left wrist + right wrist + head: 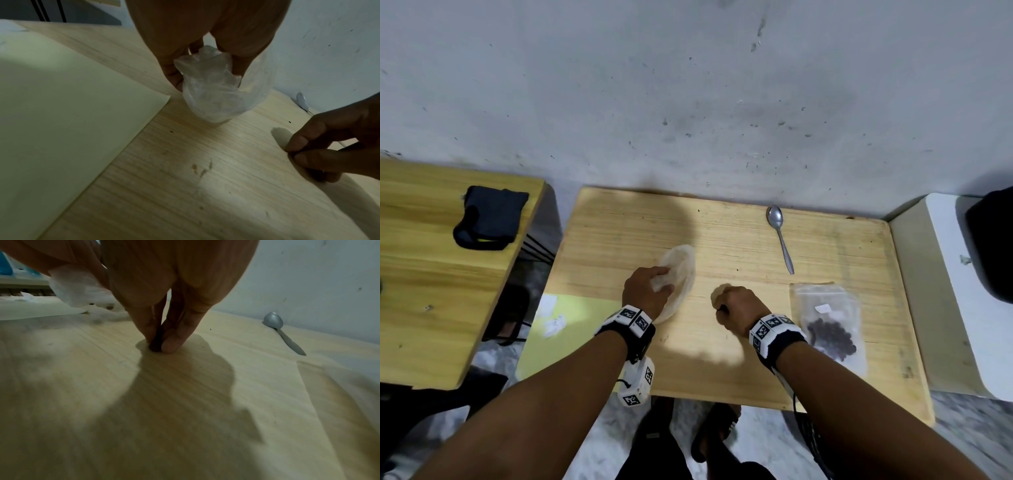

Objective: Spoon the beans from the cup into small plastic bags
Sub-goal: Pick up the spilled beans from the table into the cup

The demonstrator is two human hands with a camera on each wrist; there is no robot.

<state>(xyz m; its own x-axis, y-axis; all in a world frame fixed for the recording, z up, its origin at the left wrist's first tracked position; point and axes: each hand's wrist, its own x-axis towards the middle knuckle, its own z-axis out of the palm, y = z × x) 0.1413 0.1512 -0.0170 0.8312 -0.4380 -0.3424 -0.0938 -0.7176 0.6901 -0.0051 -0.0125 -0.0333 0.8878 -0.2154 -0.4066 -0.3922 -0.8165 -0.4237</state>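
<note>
My left hand (654,286) (205,71) grips a crumpled clear plastic bag (678,274) (213,97) that lies on the wooden table (739,246). To its right, my right hand (726,305) (159,344) presses down on the table and pinches a small dark bean (155,346) between thumb and finger. A second clear bag (828,322) with dark beans (832,337) inside lies flat by my right wrist. A metal spoon (780,236) (283,332) rests near the far edge. No cup is in view.
A pale yellow sheet (571,315) (61,113) covers the table's left front corner. A second wooden table (431,274) at left carries a black pouch (489,219). A white appliance (955,291) stands at right. The wall (688,102) runs directly behind.
</note>
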